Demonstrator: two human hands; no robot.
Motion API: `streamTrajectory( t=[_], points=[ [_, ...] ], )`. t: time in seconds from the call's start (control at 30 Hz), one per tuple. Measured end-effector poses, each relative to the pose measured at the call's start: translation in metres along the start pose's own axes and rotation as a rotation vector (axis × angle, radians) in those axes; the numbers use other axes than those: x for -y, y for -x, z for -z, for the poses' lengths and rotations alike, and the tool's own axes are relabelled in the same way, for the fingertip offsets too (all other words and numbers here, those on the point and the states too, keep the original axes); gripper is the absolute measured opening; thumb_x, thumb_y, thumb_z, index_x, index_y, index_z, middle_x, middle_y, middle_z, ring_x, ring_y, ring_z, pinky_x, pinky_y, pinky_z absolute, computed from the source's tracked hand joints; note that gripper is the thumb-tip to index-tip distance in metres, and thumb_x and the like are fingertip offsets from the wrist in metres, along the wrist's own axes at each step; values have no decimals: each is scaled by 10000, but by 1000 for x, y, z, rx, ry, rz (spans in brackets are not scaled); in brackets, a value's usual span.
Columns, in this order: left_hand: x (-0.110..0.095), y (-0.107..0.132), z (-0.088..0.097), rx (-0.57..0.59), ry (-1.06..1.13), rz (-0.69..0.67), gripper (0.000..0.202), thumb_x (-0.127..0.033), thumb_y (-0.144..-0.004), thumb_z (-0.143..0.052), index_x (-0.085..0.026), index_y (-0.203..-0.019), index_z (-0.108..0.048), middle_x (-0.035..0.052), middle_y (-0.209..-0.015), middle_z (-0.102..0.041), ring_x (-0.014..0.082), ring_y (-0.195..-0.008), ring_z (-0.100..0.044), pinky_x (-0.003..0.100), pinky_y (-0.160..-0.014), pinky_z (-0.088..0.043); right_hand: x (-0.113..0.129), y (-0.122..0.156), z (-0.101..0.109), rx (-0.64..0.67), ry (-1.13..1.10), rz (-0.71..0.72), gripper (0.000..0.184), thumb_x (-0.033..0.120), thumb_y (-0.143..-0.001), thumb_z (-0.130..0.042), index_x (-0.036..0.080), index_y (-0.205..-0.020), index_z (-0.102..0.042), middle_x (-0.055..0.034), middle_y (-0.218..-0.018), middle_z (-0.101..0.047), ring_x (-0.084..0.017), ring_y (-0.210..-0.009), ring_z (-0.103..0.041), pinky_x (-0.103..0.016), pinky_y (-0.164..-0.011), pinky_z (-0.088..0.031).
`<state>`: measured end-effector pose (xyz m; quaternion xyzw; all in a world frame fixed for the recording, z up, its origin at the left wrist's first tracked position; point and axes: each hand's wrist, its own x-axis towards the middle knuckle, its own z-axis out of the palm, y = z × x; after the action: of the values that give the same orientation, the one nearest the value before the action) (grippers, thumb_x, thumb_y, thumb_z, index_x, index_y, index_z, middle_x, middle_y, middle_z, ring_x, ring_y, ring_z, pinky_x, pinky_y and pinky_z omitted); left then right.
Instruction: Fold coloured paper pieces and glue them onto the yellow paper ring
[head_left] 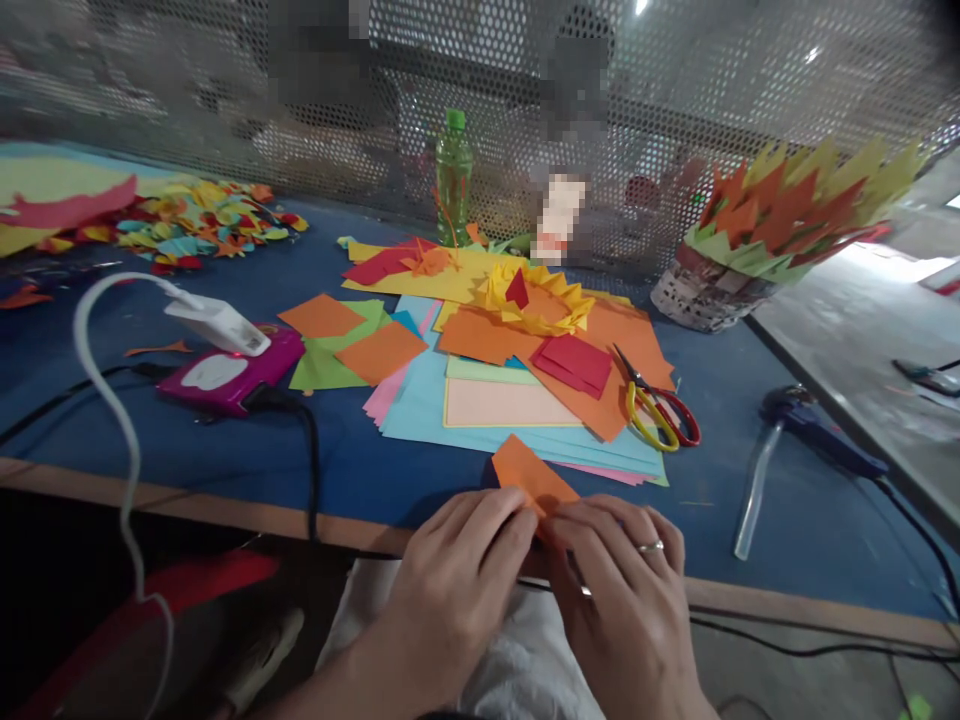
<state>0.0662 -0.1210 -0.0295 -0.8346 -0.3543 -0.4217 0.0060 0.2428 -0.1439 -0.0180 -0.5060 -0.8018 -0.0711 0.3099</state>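
– So, where does the orange paper piece (pixel 529 478) lie from the hands?

– Just past the fingertips, at the near edge of the blue surface (pixel 375 470). From the left hand (pixel 457 575) it sits at about one o'clock, and from the right hand (pixel 626 600) at about eleven. Its free end pokes out toward twelve, between the two.

– And its long axis?

– Slanted, running roughly from ten o'clock down to four. The near end is hidden under the fingers, so I cannot tell how far it goes.

– Which hand is nearer?

– Neither, really, since both touch it. The left fingers (pixel 504 515) lie over its left edge and the right fingers (pixel 581 520) cover the near right corner.

– How far open are they?

– Hardly at all. On both hands the fingers are curled down and drawn together, with the tips meeting on the paper and pinching or pressing it. The thumbs are tucked out of sight. Nothing else is in either hand.

– What lies around it?

– A spread of coloured sheets (pixel 510 410) sits just beyond at twelve o'clock. The scissors (pixel 660 410) lie at about one o'clock, near but apart.
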Motion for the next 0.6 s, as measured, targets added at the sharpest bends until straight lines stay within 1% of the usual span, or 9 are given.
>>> streamTrajectory(
  t=[0.07,0.13,0.2,0.33,0.43,0.5,0.6],
  points=[
    [3,1,1,5,8,-2,276,-9,-933,-465,-64,-1109,-671,126,-1082,-695,203,-982,-655,335,-873,-563,-2,1,1,13,-69,15,195,123,-879,-632,243,-1030,-662,11,-1039,-744,-193,-1004,-619,-381,-943,-341],
    [6,0,4,26,28,-1,274,6,-922,-472,-72,-1087,-677,119,-1081,-695,200,-987,-652,337,-885,-552,-4,1,2,16,-125,-30,194,110,-886,-626,238,-1028,-663,10,-1037,-741,-192,-1004,-611,-383,-945,-345],
    [8,0,8,68,58,14,269,1,-923,-481,-88,-1082,-679,103,-1089,-695,189,-993,-643,328,-902,-536,-8,3,3,15,-160,-66,164,111,-893,-628,231,-999,-663,2,-1025,-734,-197,-995,-597,-383,-927,-355],
    [9,-1,14,165,62,35,280,-14,-928,-495,-114,-1115,-678,82,-1131,-688,193,-1041,-612,342,-946,-485,-17,6,5,22,-201,-59,129,122,-889,-664,236,-947,-678,-2,-1010,-720,-199,-989,-574,-376,-897,-373],
    [4,0,15,133,5,40,253,-8,-900,-552,-126,-1079,-686,81,-1165,-688,222,-1079,-592,385,-975,-440,-20,7,5,3,-250,-59,134,108,-879,-681,233,-927,-694,-7,-995,-716,-199,-979,-575,-374,-882,-391],
    [-2,1,12,113,39,54,216,-19,-890,-589,-129,-1049,-686,80,-1154,-690,222,-1078,-590,397,-998,-426,-19,6,4,-20,-272,-62,132,99,-874,-684,224,-913,-703,-16,-991,-715,-199,-966,-581,-373,-867,-400],
    [-8,2,4,110,172,91,163,-35,-891,-616,-114,-1023,-671,79,-1053,-685,185,-1004,-595,345,-953,-472,-17,5,3,-49,-287,-71,117,106,-875,-686,216,-903,-716,-18,-975,-718,-195,-948,-587,-368,-856,-405]
  ],
)
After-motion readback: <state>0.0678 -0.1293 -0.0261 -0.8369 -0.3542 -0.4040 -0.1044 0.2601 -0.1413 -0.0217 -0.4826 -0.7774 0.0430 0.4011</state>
